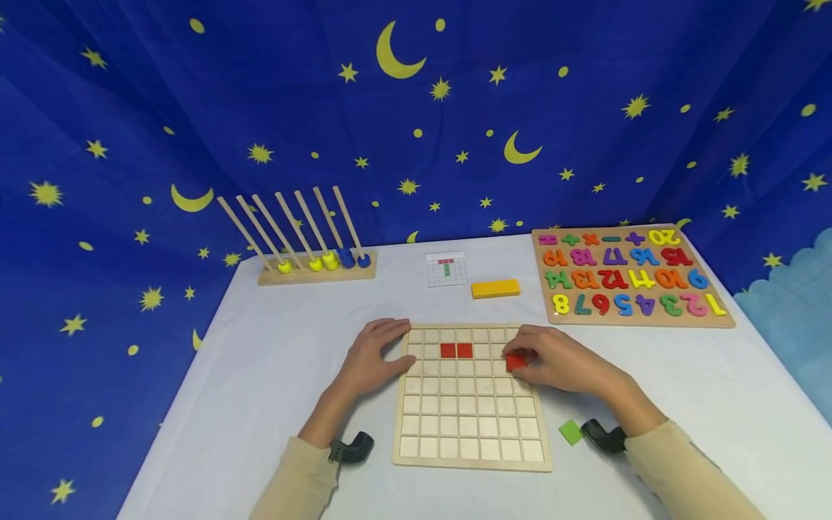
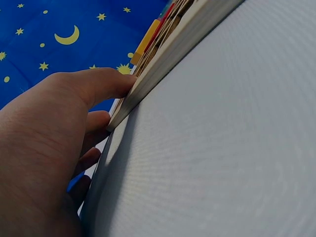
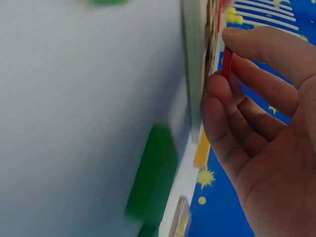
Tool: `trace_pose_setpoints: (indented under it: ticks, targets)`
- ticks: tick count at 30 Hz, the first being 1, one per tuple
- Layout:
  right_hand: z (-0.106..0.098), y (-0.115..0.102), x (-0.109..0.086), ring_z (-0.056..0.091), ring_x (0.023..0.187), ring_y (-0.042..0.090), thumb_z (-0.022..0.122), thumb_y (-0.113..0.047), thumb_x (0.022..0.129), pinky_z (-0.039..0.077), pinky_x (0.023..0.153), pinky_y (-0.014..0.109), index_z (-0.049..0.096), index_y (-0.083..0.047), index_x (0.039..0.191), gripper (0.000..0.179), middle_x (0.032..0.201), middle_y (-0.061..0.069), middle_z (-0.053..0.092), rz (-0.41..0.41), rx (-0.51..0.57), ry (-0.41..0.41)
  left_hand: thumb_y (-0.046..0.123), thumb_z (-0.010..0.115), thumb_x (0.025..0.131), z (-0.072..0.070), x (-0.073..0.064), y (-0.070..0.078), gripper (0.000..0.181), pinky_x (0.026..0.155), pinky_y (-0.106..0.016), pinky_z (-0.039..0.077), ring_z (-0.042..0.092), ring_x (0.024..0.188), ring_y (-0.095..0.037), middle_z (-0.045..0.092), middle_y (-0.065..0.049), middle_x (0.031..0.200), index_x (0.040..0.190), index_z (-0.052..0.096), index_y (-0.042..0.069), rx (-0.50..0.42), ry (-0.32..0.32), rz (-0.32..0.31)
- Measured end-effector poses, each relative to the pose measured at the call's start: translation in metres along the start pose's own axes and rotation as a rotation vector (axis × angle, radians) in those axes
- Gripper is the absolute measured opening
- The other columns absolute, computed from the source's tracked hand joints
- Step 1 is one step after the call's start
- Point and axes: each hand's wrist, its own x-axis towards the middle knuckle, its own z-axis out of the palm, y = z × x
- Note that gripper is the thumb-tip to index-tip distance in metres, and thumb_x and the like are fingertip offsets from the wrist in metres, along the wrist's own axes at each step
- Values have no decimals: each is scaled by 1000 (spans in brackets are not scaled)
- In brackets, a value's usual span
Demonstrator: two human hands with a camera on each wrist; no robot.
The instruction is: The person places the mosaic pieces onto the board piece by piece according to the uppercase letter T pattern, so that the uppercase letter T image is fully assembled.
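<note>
My right hand (image 1: pixel 562 360) pinches a red square tile (image 1: pixel 516 361) between thumb and fingers, over the right side of a wooden grid board (image 1: pixel 472 464). In the right wrist view the red tile (image 3: pixel 227 63) appears edge-on, close to the board's edge (image 3: pixel 194 74). Two red tiles (image 1: pixel 456 351) lie side by side in the second row of squares. At the board's upper left, my left hand (image 1: pixel 370 359) rests with extended fingers at the corner and the thumb on the side. The left wrist view shows that thumb touching the board's rim (image 2: pixel 163 59).
A green tile (image 1: pixel 570 432) lies beside the right wrist; a blurred green piece (image 3: pixel 153 173) shows in the right wrist view. Behind the board are a pattern card (image 1: pixel 446 269), a yellow block (image 1: pixel 495 289), a peg abacus (image 1: pixel 317 276) and a number puzzle (image 1: pixel 640 278).
</note>
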Motion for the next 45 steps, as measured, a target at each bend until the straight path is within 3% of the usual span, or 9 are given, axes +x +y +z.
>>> trace_pose_setpoints:
  ticks: [8, 18, 24, 36, 45]
  targets:
    - [3, -10, 19, 53, 80, 10, 77, -26, 83, 48, 69, 26, 71, -20, 110, 28, 94, -12, 59, -13, 38, 2, 47, 73, 81, 0, 1, 0, 64, 107, -46, 31, 35, 133, -15, 51, 10, 139, 137, 55, 23, 2, 0, -6]
    - [9, -15, 40, 54, 83, 9, 76, -25, 83, 49, 77, 29, 72, -17, 109, 27, 95, -10, 61, -6, 20, -10, 48, 73, 81, 2, 2, 0, 63, 107, -45, 31, 35, 133, -13, 50, 12, 139, 137, 56, 24, 1, 9, -4]
    - [12, -15, 47, 52, 80, 11, 75, -21, 84, 47, 73, 29, 72, -14, 110, 27, 94, -6, 60, -17, 1, 16, 48, 73, 81, 2, 2, 0, 63, 107, -45, 32, 34, 133, -13, 50, 12, 138, 137, 56, 24, 0, 9, -6]
    - [16, -15, 48, 54, 80, 12, 76, -17, 82, 48, 71, 27, 72, -16, 111, 29, 96, -8, 60, -4, 45, 7, 47, 73, 81, 0, -1, -1, 64, 107, -47, 31, 34, 133, -15, 50, 11, 139, 138, 55, 24, 10, -6, -20]
    - [3, -10, 34, 55, 82, 10, 75, -19, 84, 49, 75, 30, 71, -15, 112, 29, 98, -8, 63, -10, 43, 22, 48, 73, 81, 2, 0, -1, 64, 107, -45, 31, 34, 133, -13, 49, 12, 139, 138, 54, 24, 1, -6, -21]
